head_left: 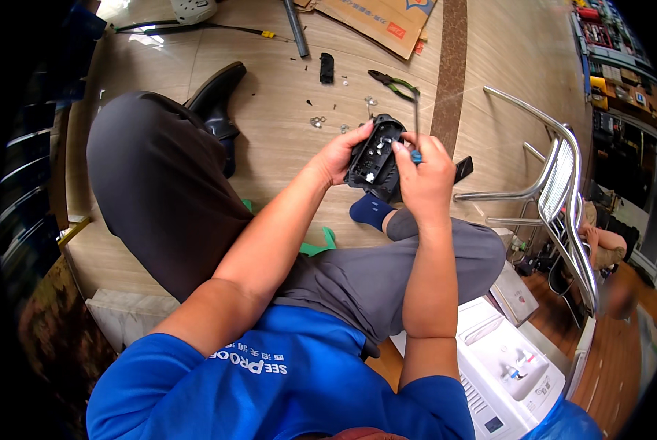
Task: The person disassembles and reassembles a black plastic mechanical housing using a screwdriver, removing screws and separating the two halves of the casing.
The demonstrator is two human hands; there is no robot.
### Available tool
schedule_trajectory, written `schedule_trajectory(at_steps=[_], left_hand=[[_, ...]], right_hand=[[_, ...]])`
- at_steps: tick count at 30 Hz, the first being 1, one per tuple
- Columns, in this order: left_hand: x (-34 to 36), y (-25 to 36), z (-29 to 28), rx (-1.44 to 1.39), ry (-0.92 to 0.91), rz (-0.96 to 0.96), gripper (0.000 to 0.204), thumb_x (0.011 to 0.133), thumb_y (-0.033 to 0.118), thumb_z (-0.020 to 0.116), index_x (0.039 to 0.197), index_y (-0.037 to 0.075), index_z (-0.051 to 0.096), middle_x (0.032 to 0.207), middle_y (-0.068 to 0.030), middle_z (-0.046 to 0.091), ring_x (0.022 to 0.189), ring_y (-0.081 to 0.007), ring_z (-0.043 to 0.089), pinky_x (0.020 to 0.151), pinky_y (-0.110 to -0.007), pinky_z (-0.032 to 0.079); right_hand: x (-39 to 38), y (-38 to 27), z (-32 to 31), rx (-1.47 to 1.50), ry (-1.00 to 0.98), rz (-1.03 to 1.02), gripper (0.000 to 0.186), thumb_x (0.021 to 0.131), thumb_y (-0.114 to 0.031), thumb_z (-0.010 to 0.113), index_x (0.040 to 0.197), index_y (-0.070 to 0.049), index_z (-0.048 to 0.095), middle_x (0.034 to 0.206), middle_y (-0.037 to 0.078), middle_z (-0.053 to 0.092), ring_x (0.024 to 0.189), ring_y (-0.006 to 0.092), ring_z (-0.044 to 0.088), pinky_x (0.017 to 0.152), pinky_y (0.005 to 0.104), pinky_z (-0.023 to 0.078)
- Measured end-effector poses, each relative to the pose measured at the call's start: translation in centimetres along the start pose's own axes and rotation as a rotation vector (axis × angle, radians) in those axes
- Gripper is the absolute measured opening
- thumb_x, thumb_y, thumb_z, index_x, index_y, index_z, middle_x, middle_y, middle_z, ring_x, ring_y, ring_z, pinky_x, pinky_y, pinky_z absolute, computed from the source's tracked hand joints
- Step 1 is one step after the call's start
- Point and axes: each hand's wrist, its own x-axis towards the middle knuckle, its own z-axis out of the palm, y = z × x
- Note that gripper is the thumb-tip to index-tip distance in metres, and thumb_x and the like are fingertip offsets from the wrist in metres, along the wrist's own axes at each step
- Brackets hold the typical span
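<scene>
My left hand (341, 154) grips the left side of a black plastic housing (366, 165) with an open cavity holding small metal and white parts. My right hand (429, 170) is closed around a blue-handled tool (416, 157) with a thin metal shaft rising above the fingers; its thumb is at the housing's right side. Just beyond, on the tiled floor, lie green-handled pliers (400, 86), a small black cover (327, 67) and scattered metal hardware (317, 122). A dark flat rectangular object (464, 169) shows beside my right hand.
A metal-framed chair (566, 169) stands at the right, with a seated person (607, 242) behind it. A white appliance (511, 367) lies at my lower right. Cardboard (372, 26) and a grey tube (296, 29) are at the top. Shelves (607, 51) line the upper right.
</scene>
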Motion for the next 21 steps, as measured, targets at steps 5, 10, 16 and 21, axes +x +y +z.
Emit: schedule_trajectory(at_steps=[5, 10, 16, 21], left_hand=[[-0.5, 0.9, 0.9, -0.091, -0.127, 0.009, 0.062, 0.100, 0.052, 0.054, 0.136, 0.001, 0.056, 0.123, -0.0217, 0.067, 0.109, -0.0308, 0.070, 0.093, -0.047, 0.059], [-0.4, 0.9, 0.4, -0.114, -0.085, 0.028, 0.064, 0.099, 0.053, 0.054, 0.135, 0.000, 0.056, 0.124, -0.0226, 0.066, 0.110, -0.0318, 0.069, 0.093, -0.047, 0.059], [-0.1, 0.5, 0.7, -0.040, -0.072, 0.032, 0.061, 0.099, 0.050, 0.056, 0.135, 0.000, 0.056, 0.123, -0.0220, 0.067, 0.109, -0.0311, 0.069, 0.094, -0.047, 0.059], [0.5, 0.2, -1.2, 0.007, -0.066, 0.028, 0.068, 0.100, 0.055, 0.051, 0.142, 0.002, 0.051, 0.131, -0.0236, 0.062, 0.119, -0.0343, 0.064, 0.103, -0.049, 0.052]], right_hand=[[-0.3, 0.6, -1.3, 0.011, 0.049, 0.076, 0.020, 0.085, -0.009, 0.075, 0.102, 0.001, 0.069, 0.088, 0.017, 0.067, 0.077, 0.0310, 0.066, 0.070, 0.0377, 0.052], [-0.5, 0.7, -1.1, 0.002, 0.017, 0.077, 0.021, 0.086, -0.010, 0.075, 0.102, 0.002, 0.069, 0.087, 0.017, 0.067, 0.077, 0.0311, 0.066, 0.070, 0.0377, 0.052], [-1.0, 1.5, -1.2, -0.016, 0.014, 0.099, 0.021, 0.086, -0.011, 0.075, 0.101, 0.002, 0.069, 0.087, 0.017, 0.067, 0.078, 0.0325, 0.067, 0.070, 0.0385, 0.052], [-1.2, 1.8, -0.8, -0.010, 0.012, 0.082, 0.021, 0.086, -0.011, 0.075, 0.100, 0.002, 0.069, 0.088, 0.018, 0.068, 0.079, 0.0331, 0.067, 0.071, 0.0391, 0.052]])
